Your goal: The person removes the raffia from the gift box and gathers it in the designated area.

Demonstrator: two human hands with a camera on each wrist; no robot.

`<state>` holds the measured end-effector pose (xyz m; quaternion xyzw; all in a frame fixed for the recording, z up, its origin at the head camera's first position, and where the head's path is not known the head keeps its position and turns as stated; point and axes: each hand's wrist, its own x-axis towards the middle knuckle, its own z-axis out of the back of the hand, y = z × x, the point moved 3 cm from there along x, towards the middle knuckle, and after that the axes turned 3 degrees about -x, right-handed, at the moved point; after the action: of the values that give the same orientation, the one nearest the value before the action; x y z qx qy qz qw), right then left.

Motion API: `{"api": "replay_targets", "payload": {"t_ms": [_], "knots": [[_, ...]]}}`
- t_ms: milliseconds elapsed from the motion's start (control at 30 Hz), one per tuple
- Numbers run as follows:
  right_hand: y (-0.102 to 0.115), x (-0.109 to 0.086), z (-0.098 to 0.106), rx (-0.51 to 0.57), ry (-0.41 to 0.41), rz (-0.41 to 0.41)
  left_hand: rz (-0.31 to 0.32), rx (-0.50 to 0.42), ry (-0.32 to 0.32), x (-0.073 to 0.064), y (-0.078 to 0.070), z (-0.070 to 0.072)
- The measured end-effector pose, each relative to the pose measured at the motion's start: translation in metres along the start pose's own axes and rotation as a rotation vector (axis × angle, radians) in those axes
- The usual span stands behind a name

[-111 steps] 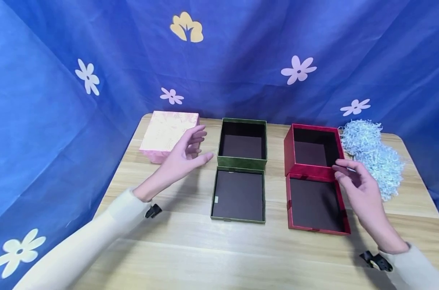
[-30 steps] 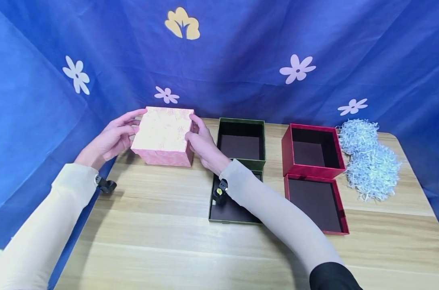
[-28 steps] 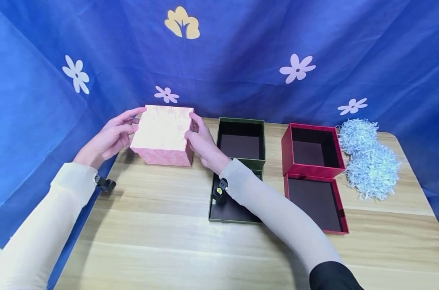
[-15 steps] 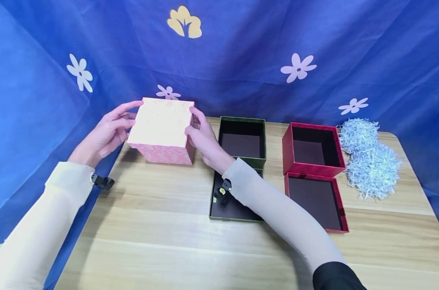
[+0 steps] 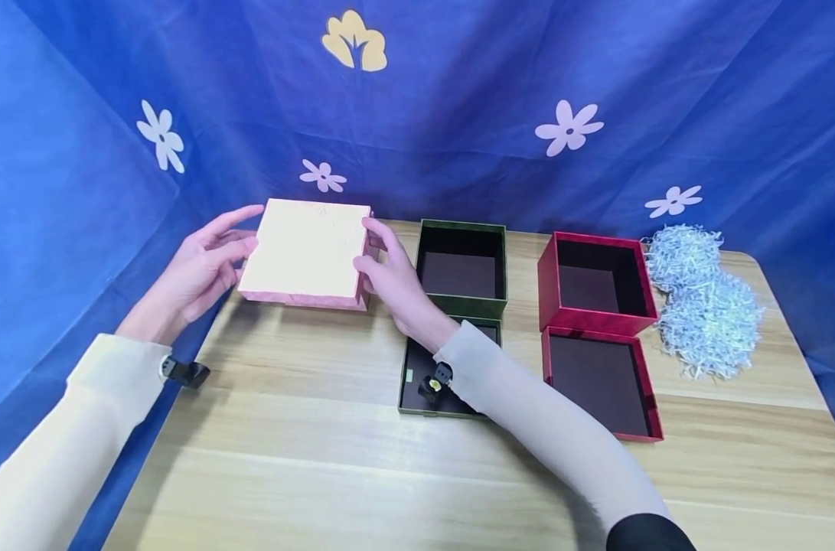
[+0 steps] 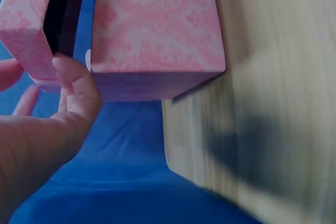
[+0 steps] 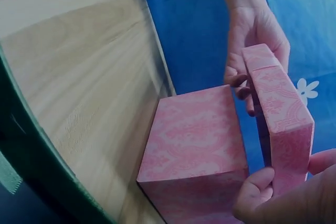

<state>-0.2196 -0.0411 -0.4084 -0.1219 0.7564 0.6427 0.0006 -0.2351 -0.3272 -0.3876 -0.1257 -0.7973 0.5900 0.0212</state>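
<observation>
A pink patterned box lid (image 5: 307, 249) is held between both hands at the back left of the table in the head view. My left hand (image 5: 195, 279) pinches its left edge, and my right hand (image 5: 402, 282) pinches the right edge. Below it stands the pink box base (image 7: 194, 135), mostly hidden by the lid from above. Both wrist views show a gap between the lid (image 6: 29, 11) and the base (image 6: 157, 30). The lid's inside looks dark; what the base contains is out of sight.
An open green box (image 5: 461, 306) stands right of the pink one, its lid (image 5: 424, 402) lying in front, partly under my right forearm. Further right are an open red box (image 5: 589, 320) and its lid (image 5: 599, 383). Light-blue shredded paper (image 5: 709, 321) lies beside them.
Both hands have come to the pink box; earlier the right was by the red box. The lid has risen off its base, and its top now tilts more toward the head camera.
</observation>
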Motion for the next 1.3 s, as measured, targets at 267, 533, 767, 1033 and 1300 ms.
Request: {"api": "replay_targets", "payload": {"t_ms": [267,533,767,1033,1300], "knots": [[-0.001,-0.019,0.005,0.055,0.030,-0.025,0.101,-0.071,-0.066,-0.026,0.002,0.006],[0.001,-0.026,0.014,0.044,0.060,-0.062,0.151,-0.129,-0.080,-0.036,-0.002,0.002],[0.000,-0.031,0.017,0.007,0.039,-0.079,0.135,-0.161,-0.079,-0.043,-0.004,0.002],[0.002,-0.035,0.018,-0.014,0.011,-0.012,0.122,-0.056,-0.061,-0.053,-0.007,-0.001],[0.005,-0.057,0.014,0.005,0.050,0.009,0.167,-0.046,0.008,-0.071,-0.012,-0.001]]}}
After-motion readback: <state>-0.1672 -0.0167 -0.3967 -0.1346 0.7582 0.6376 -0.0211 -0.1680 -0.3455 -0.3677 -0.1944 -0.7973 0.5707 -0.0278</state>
